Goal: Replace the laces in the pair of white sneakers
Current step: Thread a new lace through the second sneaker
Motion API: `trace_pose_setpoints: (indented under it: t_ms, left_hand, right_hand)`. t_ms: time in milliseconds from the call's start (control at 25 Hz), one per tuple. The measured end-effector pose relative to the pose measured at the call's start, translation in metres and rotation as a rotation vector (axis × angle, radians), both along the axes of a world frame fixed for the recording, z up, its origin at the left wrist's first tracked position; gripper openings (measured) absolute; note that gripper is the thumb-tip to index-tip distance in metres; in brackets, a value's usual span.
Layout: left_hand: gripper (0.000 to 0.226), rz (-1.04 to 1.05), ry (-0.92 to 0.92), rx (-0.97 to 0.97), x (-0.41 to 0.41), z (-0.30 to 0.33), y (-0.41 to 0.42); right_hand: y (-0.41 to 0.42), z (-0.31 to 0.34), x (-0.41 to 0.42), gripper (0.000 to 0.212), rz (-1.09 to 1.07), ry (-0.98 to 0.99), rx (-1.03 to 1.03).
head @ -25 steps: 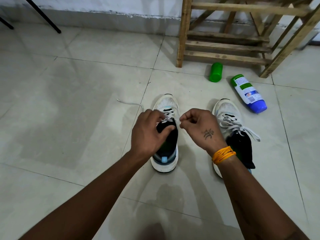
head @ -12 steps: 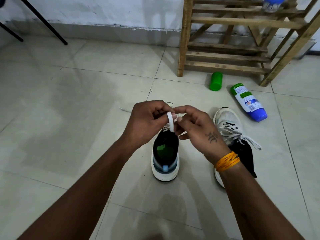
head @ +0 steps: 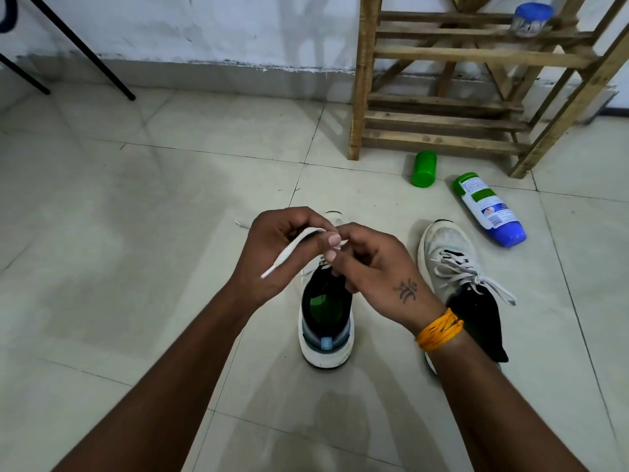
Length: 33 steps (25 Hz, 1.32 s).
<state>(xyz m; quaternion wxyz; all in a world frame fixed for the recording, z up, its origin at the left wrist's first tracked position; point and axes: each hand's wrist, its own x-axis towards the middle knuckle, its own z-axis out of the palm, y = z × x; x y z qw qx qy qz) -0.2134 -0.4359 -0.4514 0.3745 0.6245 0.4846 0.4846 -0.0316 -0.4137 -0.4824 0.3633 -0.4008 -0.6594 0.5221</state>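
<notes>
Both hands meet above the tongue of the nearer sneaker [head: 326, 321]. The left hand [head: 275, 250] has its fingers curled round a flat white lace [head: 292, 248], whose stiff tipped end slants down toward its wrist, while the right hand [head: 374, 264] pinches the same lace just beside the left thumb. The lace looks light, limp and floppy, so it probably handles best pinched close to the hard tip, where it can be steered through an eyelet; held further back it would likely sag and twist. Beneath the hands the sneaker stands heel toward the person, its lace running up from the upper eyelets. To the right of the right hand, the second sneaker [head: 449, 253] lies laced and loosely tied. Beyond that, well apart from both hands, a green-and-blue bottle [head: 490, 209] lies on the floor [head: 136, 233].
</notes>
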Motion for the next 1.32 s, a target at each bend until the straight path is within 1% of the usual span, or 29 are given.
trace_pose_setpoints:
  t_ms: [40, 80, 120, 200, 240, 280, 360, 400, 440, 520, 640, 720, 840, 920, 960, 1040, 1120, 1200, 1240, 1320]
  left_hand:
    - [0.003, 0.005, -0.011, -0.002, 0.001, 0.001, 0.000]
    - [0.003, 0.026, -0.015, -0.004, 0.000, 0.001, 0.001]
    - [0.003, 0.059, -0.014, -0.011, -0.001, 0.001, 0.002]
    - [0.005, 0.111, -0.003, -0.043, -0.006, 0.000, 0.004]
    - [0.005, 0.120, 0.011, -0.058, -0.008, -0.002, 0.005]
    - [0.005, 0.120, 0.022, -0.071, -0.009, -0.004, 0.005]
    - [0.005, 0.104, 0.022, -0.090, -0.006, -0.005, 0.004]
    - [0.005, 0.095, 0.024, -0.100, -0.004, -0.005, 0.003]
    - [0.005, 0.087, 0.031, -0.116, -0.003, -0.006, 0.004]
    - [0.006, 0.074, 0.049, -0.183, -0.006, -0.007, 0.006]
    - [0.010, 0.058, 0.118, -0.291, -0.015, -0.012, 0.007]
    - [0.007, 0.100, 0.156, -0.326, -0.018, -0.018, 0.006]
    - [0.012, 0.185, 0.253, -0.309, -0.018, -0.025, 0.007]
    - [0.015, 0.220, 0.303, -0.286, -0.017, -0.026, 0.007]
    - [0.015, 0.222, 0.312, -0.277, -0.015, -0.026, 0.007]
    - [0.011, 0.192, 0.307, -0.252, -0.009, -0.026, 0.006]
    - [0.008, 0.159, 0.268, -0.236, -0.005, -0.028, 0.005]
    - [0.008, 0.176, 0.240, -0.256, -0.004, -0.032, 0.005]
    - [0.010, 0.203, 0.268, -0.275, -0.006, -0.036, 0.005]
    - [0.013, 0.249, 0.413, -0.340, -0.011, -0.047, 0.004]
  right_hand:
    - [0.000, 0.001, -0.003, 0.009, -0.015, 0.011, 0.021]
    - [0.002, -0.003, -0.002, 0.016, -0.072, -0.038, 0.062]
    - [0.006, -0.011, 0.003, 0.020, -0.144, -0.145, 0.113]
    - [0.012, -0.028, 0.015, 0.020, -0.248, -0.513, 0.270]
    - [0.011, -0.032, 0.016, 0.019, -0.266, -0.600, 0.318]
    - [0.009, -0.032, 0.014, 0.016, -0.252, -0.577, 0.315]
    - [0.003, -0.021, 0.000, 0.012, -0.146, -0.289, 0.193]
    - [0.000, -0.016, -0.007, 0.006, -0.104, -0.177, 0.153]
    - [-0.002, -0.013, -0.011, 0.004, -0.096, -0.128, 0.164]
    - [-0.001, -0.014, -0.008, 0.013, -0.116, -0.179, 0.229]
    - [0.004, -0.025, 0.006, 0.009, -0.149, -0.337, 0.321]
    - [0.005, -0.030, 0.008, 0.006, -0.166, -0.375, 0.354]
    - [0.005, -0.035, 0.007, 0.007, -0.199, -0.424, 0.370]
    - [0.004, -0.034, 0.008, 0.017, -0.219, -0.460, 0.417]
    - [0.004, -0.032, 0.008, 0.024, -0.217, -0.447, 0.435]
    - [0.004, -0.031, 0.004, 0.032, -0.173, -0.348, 0.389]
    - [0.003, -0.029, -0.002, 0.022, -0.120, -0.229, 0.241]
    - [0.003, -0.032, -0.002, 0.008, -0.149, -0.181, 0.141]
    - [0.004, -0.036, 0.000, 0.005, -0.189, -0.176, 0.116]
    - [0.006, -0.043, 0.004, 0.006, -0.280, -0.179, 0.084]
